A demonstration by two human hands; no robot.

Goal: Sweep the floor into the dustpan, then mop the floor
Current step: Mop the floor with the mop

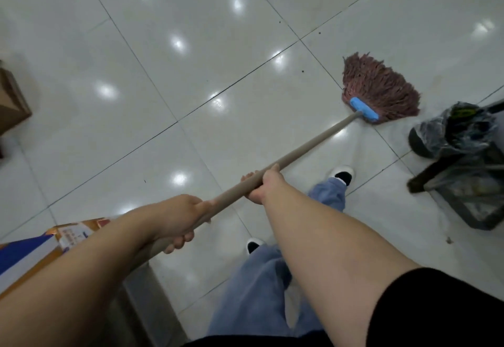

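Gripping a smooth beige mop handle (300,150) with both hands: left hand (180,221) wrapped around the near end, fingers curled underneath, right hand (263,186) closed around it further along, thumb side up. Handle's nearest end hidden behind the left forearm. Running diagonally up and right to a blue plastic clamp (364,109) and a fan of reddish-brown, stringy mop strands (381,87), spread flat on the glossy white tiled floor (136,74) at the upper right. Dark grout lines crossing the tiles, round light reflections scattered over them, a few small dark specks (302,71) near the mop head. Just right of the mop, cut off by the frame edge, a dark bin frame lined with crinkled clear plastic (461,139), contents hard to make out. Blurred at lower left, a blue and orange printed box (32,251), partly behind the left arm. Half visible at the left edge, a brown cardboard box (11,101). Below, blue denim legs (261,292) and white shoes (343,173).
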